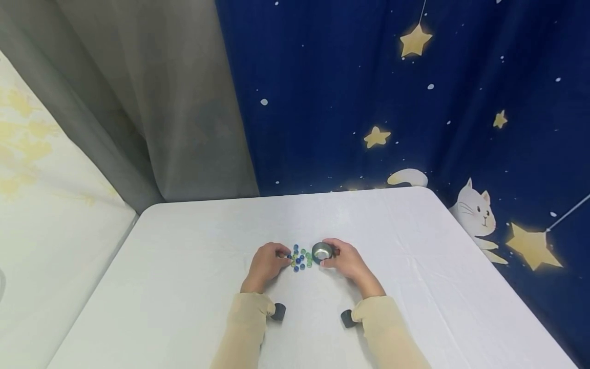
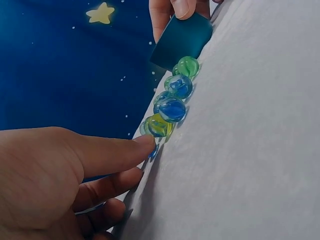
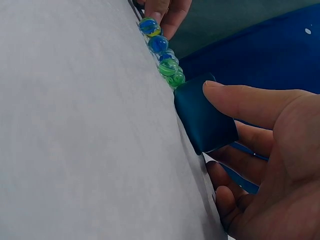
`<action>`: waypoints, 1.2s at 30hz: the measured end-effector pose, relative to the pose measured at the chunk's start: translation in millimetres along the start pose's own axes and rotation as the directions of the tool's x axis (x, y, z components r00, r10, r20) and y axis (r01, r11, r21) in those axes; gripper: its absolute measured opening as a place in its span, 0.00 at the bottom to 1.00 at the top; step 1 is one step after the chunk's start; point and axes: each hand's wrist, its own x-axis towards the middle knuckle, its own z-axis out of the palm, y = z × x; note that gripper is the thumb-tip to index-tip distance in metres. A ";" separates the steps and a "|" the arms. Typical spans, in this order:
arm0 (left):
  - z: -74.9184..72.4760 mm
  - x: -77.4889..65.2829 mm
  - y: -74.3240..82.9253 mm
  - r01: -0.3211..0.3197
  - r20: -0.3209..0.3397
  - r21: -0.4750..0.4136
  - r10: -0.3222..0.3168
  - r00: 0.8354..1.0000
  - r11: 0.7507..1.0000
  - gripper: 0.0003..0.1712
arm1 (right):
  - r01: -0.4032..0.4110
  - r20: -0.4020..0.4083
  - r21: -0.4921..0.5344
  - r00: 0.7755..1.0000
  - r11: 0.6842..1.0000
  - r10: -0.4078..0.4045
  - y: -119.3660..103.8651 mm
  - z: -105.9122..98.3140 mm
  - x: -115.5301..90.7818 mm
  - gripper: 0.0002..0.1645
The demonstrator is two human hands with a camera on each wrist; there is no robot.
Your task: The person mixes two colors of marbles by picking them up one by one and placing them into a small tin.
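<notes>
Several glass marbles (image 1: 298, 261), blue, green and yellow-swirled, lie in a loose cluster on the white table. My left hand (image 1: 267, 264) is at the cluster's left side, with the thumb and forefinger around a blue marble (image 2: 153, 150) that the thumb partly hides. On the other side my right hand (image 1: 344, 259) grips a small dark teal metal cup (image 3: 206, 116) by its wall, thumb on the near side and fingers at the far side. The cup's round silvery face points up in the head view. Green marbles (image 3: 175, 78) lie right beside the cup.
A white cloth (image 1: 184, 287) covers the table. Behind it hang a grey curtain (image 1: 198, 128) and a dark blue curtain (image 1: 322, 102) with stars and a cat. Black wrist devices (image 1: 278, 312) sit at both sleeves.
</notes>
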 end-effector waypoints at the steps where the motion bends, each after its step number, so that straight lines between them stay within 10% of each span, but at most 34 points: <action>1: -0.2 -0.3 0.5 0.003 -0.001 0.000 -0.003 1.000 1.000 0.10 | 0.000 0.001 0.000 1.000 1.000 0.000 -0.2 -0.1 -0.1 0.35; 36: -3.2 -0.4 2.6 -0.038 -0.039 -0.047 0.036 0.999 0.998 0.08 | 0.011 0.001 -0.012 1.000 1.000 -0.011 0.7 2.4 -0.3 0.37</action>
